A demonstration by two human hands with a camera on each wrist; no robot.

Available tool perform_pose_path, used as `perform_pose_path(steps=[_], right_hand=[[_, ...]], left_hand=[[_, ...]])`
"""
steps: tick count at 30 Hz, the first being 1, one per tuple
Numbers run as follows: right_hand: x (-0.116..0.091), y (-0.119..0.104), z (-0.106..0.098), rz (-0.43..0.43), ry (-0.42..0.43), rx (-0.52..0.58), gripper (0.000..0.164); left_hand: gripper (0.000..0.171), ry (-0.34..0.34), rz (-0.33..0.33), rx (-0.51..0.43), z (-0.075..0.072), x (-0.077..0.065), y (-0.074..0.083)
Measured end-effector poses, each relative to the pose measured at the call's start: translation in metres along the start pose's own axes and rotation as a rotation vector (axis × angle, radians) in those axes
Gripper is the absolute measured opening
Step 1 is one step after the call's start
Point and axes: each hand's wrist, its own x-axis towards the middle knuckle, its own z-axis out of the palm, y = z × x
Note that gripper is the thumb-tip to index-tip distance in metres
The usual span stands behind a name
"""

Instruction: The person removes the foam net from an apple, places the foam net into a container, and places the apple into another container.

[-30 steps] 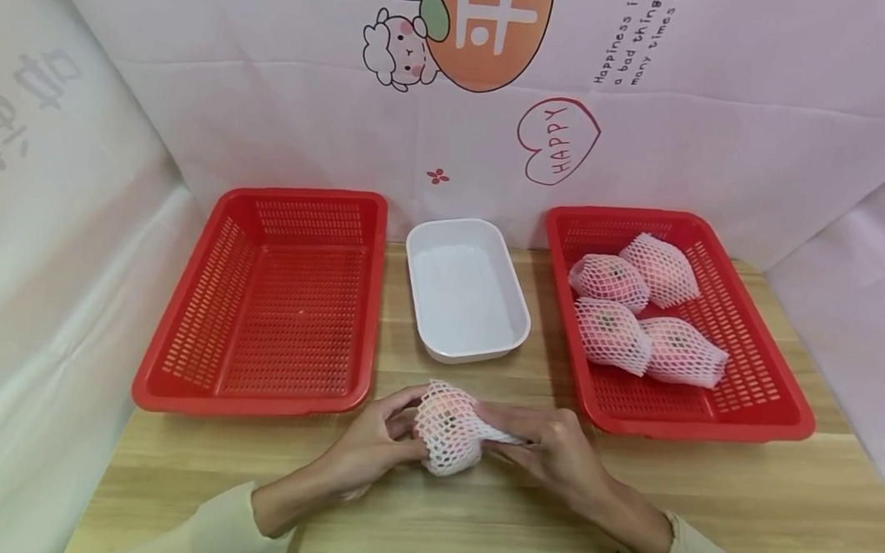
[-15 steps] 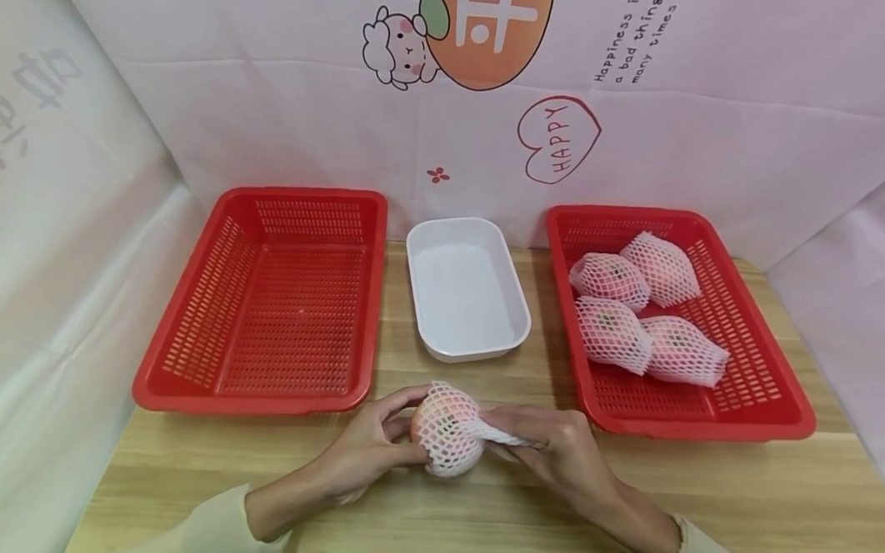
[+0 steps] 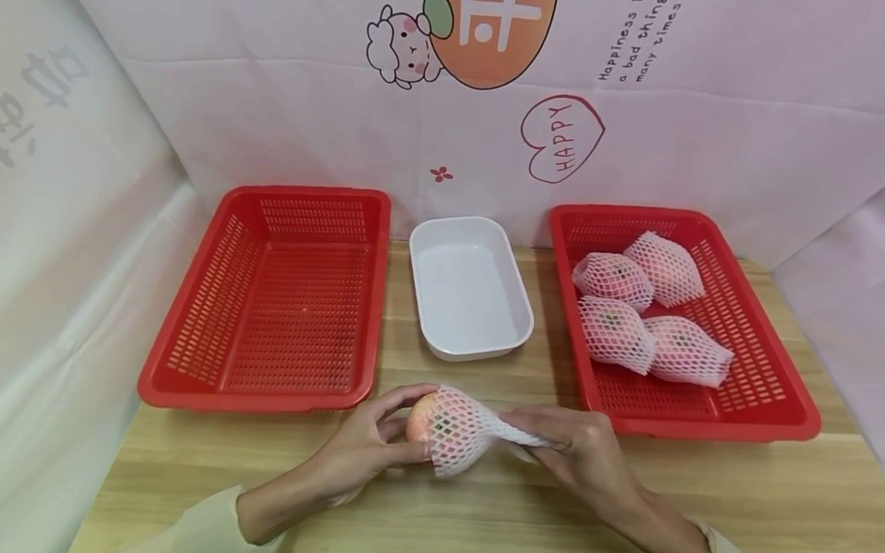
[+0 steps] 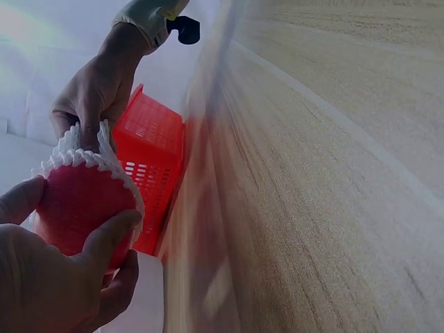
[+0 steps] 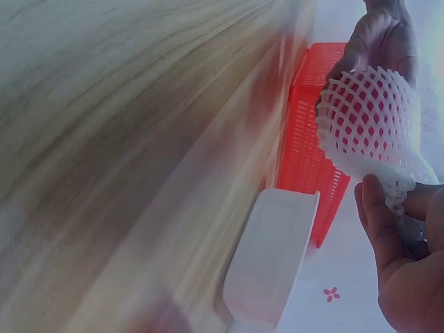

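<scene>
In the head view my left hand (image 3: 362,448) holds an apple (image 3: 419,419) at its left end, above the front of the table. A white foam net (image 3: 458,432) covers the rest of the apple. My right hand (image 3: 587,451) pinches the gathered, twisted tail of the net, stretched out to the right. The left wrist view shows the bare red skin of the apple (image 4: 80,208) between thumb and fingers, with the net's edge around it. From the right wrist, the net (image 5: 368,125) narrows toward the pinching fingers (image 5: 378,208).
A red basket (image 3: 259,402) stands at the left, with nothing in its bottom. Between it and a second red basket (image 3: 705,428) is a white tray (image 3: 471,299). Several netted apples (image 3: 615,334) lie in the right basket. A printed cloth (image 3: 285,118) hangs behind.
My right hand has moved to the right, pulling the net's tail. The net has slid partly off, baring the apple's left side. My left hand stays nearly in place.
</scene>
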Motion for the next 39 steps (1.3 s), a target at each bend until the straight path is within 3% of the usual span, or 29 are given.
perform_pose_path(steps=[5, 9, 18, 22, 26, 31, 39], right_hand=[[0.002, -0.003, -0.01, -0.058, 0.013, -0.026, 0.023], [0.005, -0.008, -0.021, -0.09, 0.031, -0.055, 0.041], [0.02, -0.02, -0.053, -0.058, -0.028, -0.155, 0.053], [0.037, -0.022, -0.065, -0.125, -0.017, -0.196, 0.05], [0.058, -0.022, -0.074, -0.114, -0.053, -0.226, 0.029], [0.085, -0.02, -0.085, -0.124, -0.075, -0.289, 0.053], [0.135, -0.01, -0.104, -0.145, -0.073, -0.361, 0.045]], left_hand=[[0.075, -0.007, 0.004, 0.01, 0.0, -0.003, 0.001], [0.074, 0.004, -0.006, 0.028, 0.001, -0.007, 0.004], [0.077, 0.007, -0.008, 0.054, 0.001, -0.018, 0.012], [0.077, 0.002, 0.002, 0.091, 0.003, -0.024, 0.018], [0.074, -0.009, 0.019, 0.133, 0.006, -0.031, 0.026], [0.07, -0.009, 0.051, 0.219, 0.01, -0.04, 0.042], [0.068, 0.015, 0.11, 0.356, 0.013, -0.051, 0.08]])
